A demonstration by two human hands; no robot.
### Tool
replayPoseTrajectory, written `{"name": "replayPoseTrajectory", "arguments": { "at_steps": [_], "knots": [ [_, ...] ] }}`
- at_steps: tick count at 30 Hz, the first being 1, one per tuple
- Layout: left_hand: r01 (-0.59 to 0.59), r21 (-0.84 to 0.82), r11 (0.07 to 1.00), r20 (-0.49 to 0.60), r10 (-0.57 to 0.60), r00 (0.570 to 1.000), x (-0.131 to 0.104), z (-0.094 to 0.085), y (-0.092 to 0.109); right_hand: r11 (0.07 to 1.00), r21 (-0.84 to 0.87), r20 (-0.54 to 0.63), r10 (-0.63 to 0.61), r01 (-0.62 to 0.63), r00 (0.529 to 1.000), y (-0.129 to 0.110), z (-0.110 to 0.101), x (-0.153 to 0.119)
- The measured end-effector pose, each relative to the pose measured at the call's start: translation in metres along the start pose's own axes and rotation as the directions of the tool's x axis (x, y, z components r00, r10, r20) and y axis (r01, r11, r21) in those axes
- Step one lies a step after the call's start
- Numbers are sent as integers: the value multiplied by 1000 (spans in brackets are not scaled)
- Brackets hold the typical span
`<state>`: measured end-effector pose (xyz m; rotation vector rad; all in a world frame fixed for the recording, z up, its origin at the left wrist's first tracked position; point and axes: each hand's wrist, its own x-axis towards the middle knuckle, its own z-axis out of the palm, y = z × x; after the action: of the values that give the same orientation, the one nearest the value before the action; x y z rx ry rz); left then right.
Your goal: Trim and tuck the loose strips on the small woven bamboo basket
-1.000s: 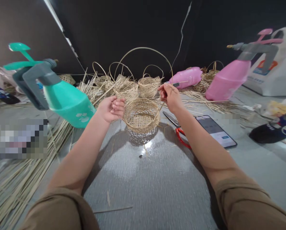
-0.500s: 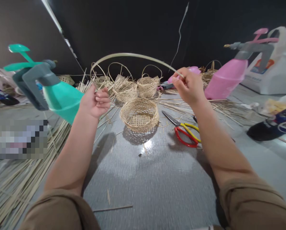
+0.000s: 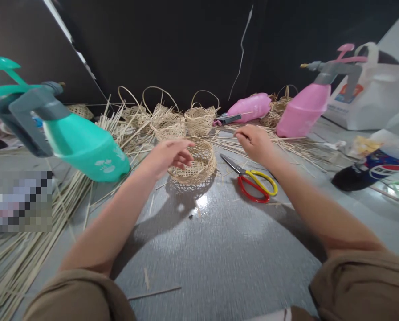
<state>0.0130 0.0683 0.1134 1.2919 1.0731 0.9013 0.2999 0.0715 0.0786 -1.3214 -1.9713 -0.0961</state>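
My left hand [image 3: 169, 157] is over the left rim of a small round woven basket [image 3: 204, 171], its fingers loosely apart and nothing seen in them. Whether it touches the rim I cannot tell. My right hand [image 3: 255, 141] is closed in a pinch, up and right of the basket. A thin bamboo strip [image 3: 224, 129] runs left from its fingertips, largely lost against the strips behind. Below that hand lie scissors [image 3: 258, 185] with one red and one yellow handle, blades pointing at the basket.
Woven baskets with hoop handles [image 3: 199, 120] line the dark wall. A green spray bottle [image 3: 86, 147] leans at left above a heap of bamboo strips [image 3: 52, 240]. At right are a pink spray bottle [image 3: 303, 109], a white bag [image 3: 380, 98] and a cola bottle [image 3: 369, 167].
The left hand has let go of the arched strip and moved right, over the basket. The right hand has come lower, and the arch is gone. The view has shifted slightly.
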Motion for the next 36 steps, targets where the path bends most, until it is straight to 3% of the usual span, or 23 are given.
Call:
{"name": "replayPoseTrajectory", "arguments": {
  "at_steps": [2,4,7,10,12,13,16,18,21,26,29,32,34,36],
  "knots": [
    [94,-27,995,60,-92,994,-9,23,-4,992,110,16,-57,55,998,-31,5,-6],
    [71,-119,990,57,-65,996,-14,38,-8,979,186,88,-106,88,990,-58,7,-12],
    [2,-203,979,3,-1,1000,-14,45,-13,963,249,254,-168,103,952,-77,-1,-20],
    [-59,-221,974,-65,45,997,-7,37,-18,972,227,366,-141,59,920,-65,-22,-25],
    [-95,-233,968,-102,73,992,-2,29,-19,991,120,372,5,-53,928,-42,-37,-33],
    [-109,-241,964,-112,84,990,1,25,-20,992,49,406,89,-118,909,-29,-42,-39],
    [-135,-277,951,-127,103,987,7,18,-22,944,-175,542,331,-281,772,4,-43,-66],
    [-143,-293,945,-132,108,985,9,17,-23,933,-263,594,357,-245,721,16,-34,-85],
    [-150,-307,940,-124,117,985,10,18,-25,932,-276,545,353,-235,761,17,-17,-99],
    [-158,-384,910,-121,120,985,10,17,-24,910,-265,540,415,-320,733,9,-10,-94],
    [-181,-449,875,-162,120,980,9,15,-19,844,-155,509,513,-513,691,10,-14,-98],
    [-209,-488,847,-218,114,969,8,15,-12,627,191,508,595,-755,623,8,-18,-112],
    [-227,-513,828,-251,109,962,8,16,-9,482,416,504,583,-771,637,3,-19,-124],
    [-246,-539,806,-270,111,957,7,17,-7,406,521,515,553,-751,655,-3,-22,-135]
  ]
}}
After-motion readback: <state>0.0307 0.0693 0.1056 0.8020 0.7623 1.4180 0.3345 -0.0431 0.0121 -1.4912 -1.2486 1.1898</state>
